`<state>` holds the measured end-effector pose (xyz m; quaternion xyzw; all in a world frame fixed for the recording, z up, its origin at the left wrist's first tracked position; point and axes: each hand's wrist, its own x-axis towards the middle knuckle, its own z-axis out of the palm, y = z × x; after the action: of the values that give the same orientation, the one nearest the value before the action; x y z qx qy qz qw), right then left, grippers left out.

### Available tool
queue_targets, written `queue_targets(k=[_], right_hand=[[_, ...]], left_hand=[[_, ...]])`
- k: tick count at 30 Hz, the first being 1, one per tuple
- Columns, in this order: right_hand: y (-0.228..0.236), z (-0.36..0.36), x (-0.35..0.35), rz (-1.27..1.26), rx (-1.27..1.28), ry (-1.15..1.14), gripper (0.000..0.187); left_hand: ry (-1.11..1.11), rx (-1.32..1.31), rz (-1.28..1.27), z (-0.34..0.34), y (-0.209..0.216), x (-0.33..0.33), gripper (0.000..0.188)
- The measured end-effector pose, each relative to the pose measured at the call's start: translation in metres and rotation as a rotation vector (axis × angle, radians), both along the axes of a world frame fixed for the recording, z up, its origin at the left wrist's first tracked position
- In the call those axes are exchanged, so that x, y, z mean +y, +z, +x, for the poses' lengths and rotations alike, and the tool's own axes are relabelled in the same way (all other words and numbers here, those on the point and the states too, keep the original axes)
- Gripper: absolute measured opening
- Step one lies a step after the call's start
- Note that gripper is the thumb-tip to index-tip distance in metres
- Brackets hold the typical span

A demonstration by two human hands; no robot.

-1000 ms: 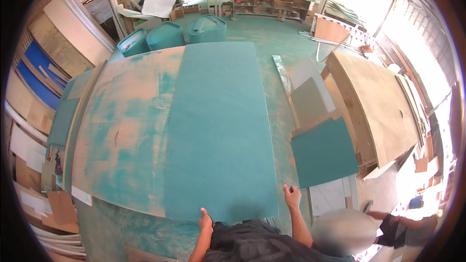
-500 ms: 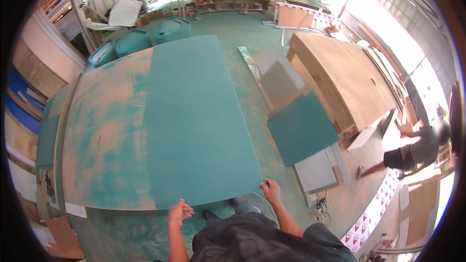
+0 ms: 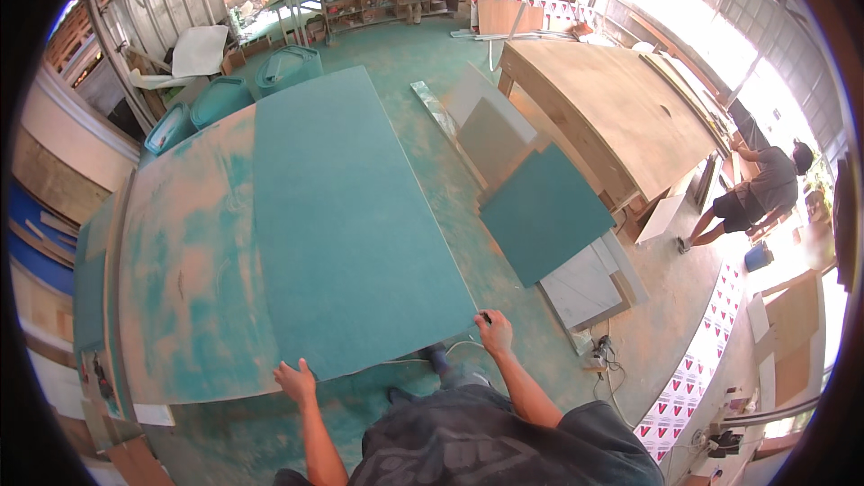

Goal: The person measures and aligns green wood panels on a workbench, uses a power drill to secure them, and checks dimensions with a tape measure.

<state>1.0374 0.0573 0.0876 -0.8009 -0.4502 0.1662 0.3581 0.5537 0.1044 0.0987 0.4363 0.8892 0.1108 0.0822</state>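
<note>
A large teal sheet (image 3: 360,216) lies on a wide board (image 3: 189,279) whose pale surface is patched with teal. At the near edge, where the teal sheet meets the patchy surface, my left hand (image 3: 297,382) touches down with thumb and fingers apart. My right hand (image 3: 495,335) is closed at the sheet's near right corner. Between its fingers shows a small black thing (image 3: 486,316), too small to name. The undersides of both hands are hidden.
Right of the sheet, a smaller teal panel (image 3: 549,216) rests over grey panels (image 3: 585,288). Beyond stands a wooden workbench (image 3: 621,117); a person (image 3: 765,184) bends beside it. Teal bins (image 3: 288,70) stand at the far left. A power cord (image 3: 615,369) lies on the floor at right.
My left hand has come down and left onto the board's near edge. My right hand stays at the corner. The view has shifted, and the person at right has moved toward the workbench's far side.
</note>
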Motion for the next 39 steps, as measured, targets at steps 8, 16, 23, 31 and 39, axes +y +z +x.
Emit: queue_targets(k=[8,16,23,31,39], right_hand=[[-0.014,0.023,0.0,-0.052,-0.026,0.047,0.022],[-0.012,0.03,-0.006,-0.093,-0.095,0.144,0.025],[-0.003,0.024,-0.022,-0.08,-0.018,0.173,0.031],[0.01,0.019,-0.03,-0.051,-0.144,0.293,0.039],[0.026,0.028,-0.019,-0.166,-0.102,0.379,0.04]], left_hand=[[0.023,-0.094,0.084,0.007,-0.005,-0.006,0.055],[-0.058,-0.133,0.166,-0.001,-0.011,-0.02,0.053],[-0.053,-0.173,0.158,-0.009,-0.014,-0.027,0.053],[-0.163,-0.177,0.16,-0.006,-0.005,-0.045,0.073],[-0.316,-0.165,0.155,-0.002,0.001,-0.051,0.09]])
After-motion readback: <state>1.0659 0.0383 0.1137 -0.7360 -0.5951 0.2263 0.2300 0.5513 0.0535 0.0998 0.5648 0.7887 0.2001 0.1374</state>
